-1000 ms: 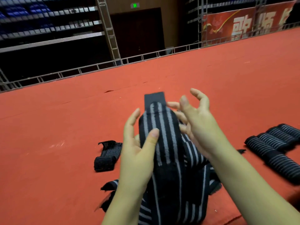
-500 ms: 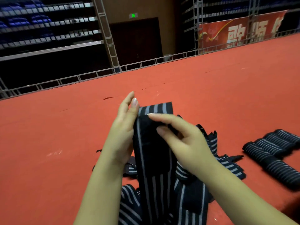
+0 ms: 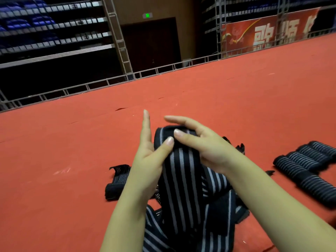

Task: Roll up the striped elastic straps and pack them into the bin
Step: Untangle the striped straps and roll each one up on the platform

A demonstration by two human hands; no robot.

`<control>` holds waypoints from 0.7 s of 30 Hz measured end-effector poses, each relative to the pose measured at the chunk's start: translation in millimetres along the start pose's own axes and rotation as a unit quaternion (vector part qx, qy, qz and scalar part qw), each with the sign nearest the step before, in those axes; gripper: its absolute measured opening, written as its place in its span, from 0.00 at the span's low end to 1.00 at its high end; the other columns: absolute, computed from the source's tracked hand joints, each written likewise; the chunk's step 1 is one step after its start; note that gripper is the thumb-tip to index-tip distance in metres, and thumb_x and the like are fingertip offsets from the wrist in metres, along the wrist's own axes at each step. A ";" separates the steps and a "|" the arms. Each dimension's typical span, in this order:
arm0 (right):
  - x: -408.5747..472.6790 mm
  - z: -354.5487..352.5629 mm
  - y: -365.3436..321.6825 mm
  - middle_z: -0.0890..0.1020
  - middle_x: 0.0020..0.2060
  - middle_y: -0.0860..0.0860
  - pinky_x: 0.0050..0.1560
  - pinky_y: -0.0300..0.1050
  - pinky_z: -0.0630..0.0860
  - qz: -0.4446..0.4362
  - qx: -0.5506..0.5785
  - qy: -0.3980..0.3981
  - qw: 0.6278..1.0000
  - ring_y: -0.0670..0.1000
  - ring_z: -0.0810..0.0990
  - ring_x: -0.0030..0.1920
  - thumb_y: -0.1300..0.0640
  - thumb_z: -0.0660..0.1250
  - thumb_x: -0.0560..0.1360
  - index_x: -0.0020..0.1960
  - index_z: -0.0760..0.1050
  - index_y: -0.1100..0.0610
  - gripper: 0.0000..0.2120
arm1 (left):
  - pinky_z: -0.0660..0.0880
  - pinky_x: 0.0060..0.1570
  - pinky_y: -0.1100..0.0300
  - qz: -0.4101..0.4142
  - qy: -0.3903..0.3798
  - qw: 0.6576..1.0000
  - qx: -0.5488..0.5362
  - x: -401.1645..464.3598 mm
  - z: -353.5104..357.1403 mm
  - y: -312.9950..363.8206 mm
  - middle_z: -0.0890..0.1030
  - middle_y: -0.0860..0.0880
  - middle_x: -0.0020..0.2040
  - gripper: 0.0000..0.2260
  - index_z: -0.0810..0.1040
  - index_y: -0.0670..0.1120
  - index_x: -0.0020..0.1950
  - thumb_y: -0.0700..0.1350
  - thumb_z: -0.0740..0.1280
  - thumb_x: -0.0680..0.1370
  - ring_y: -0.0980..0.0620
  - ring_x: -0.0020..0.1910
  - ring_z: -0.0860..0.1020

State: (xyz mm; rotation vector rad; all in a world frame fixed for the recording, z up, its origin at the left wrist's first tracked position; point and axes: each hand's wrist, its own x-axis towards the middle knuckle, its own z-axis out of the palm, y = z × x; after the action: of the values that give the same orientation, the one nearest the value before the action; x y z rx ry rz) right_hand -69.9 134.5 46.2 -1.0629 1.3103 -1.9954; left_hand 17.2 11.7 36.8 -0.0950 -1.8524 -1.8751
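Observation:
A black elastic strap with grey stripes [image 3: 181,179] stands up between my hands, its top end folded over into a small roll. My left hand [image 3: 147,160] holds its left edge: the thumb presses on the front and one finger points straight up. Over the rolled top curl the fingers of my right hand [image 3: 205,148], with the thumb tip on the front beside my left thumb. The strap's tail runs down into a loose heap of striped straps [image 3: 218,215] near me. No bin is in view.
Several rolled straps [image 3: 305,166] lie side by side on the red carpet [image 3: 54,151] at the right. A half-unrolled strap [image 3: 118,180] lies left of my left wrist. A metal rail [image 3: 109,81] borders the carpet's far edge.
The flat strap end that stuck up a second ago is now folded over into a roll. My right hand moved from the front of the strap to over its top.

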 end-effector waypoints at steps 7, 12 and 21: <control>20.6 -7.6 -2.8 0.83 0.42 0.50 0.43 0.40 0.79 -0.059 -0.021 0.172 0.983 0.47 0.82 0.42 0.67 0.60 0.79 0.47 0.79 0.53 0.13 | 0.72 0.63 0.65 -0.056 -0.058 0.993 0.088 -10.7 -4.2 -19.7 0.68 0.72 0.65 0.42 0.47 0.69 0.77 0.45 0.71 0.77 0.73 0.62 0.72; 47.3 -35.2 -14.4 0.80 0.42 0.53 0.40 0.41 0.80 -0.001 0.041 0.251 0.967 0.50 0.79 0.39 0.63 0.60 0.80 0.52 0.77 0.56 0.08 | 0.80 0.54 0.57 -0.129 -0.078 0.988 0.035 -22.4 -10.1 -33.6 0.77 0.56 0.66 0.42 0.52 0.76 0.71 0.34 0.67 0.78 0.53 0.64 0.79; 35.8 -27.1 1.1 0.80 0.43 0.53 0.42 0.43 0.82 0.026 0.017 0.180 0.983 0.48 0.82 0.38 0.69 0.62 0.77 0.55 0.76 0.56 0.13 | 0.82 0.49 0.47 -0.153 -0.058 0.985 -0.054 -12.9 -9.1 -13.3 0.84 0.43 0.57 0.39 0.53 0.69 0.76 0.36 0.65 0.78 0.40 0.53 0.83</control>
State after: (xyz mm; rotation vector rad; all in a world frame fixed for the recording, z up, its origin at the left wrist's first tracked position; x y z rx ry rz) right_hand -112.4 120.5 50.8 -0.6612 1.4600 -2.2328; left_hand 25.9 6.2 18.9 0.0488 -1.9295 -2.2208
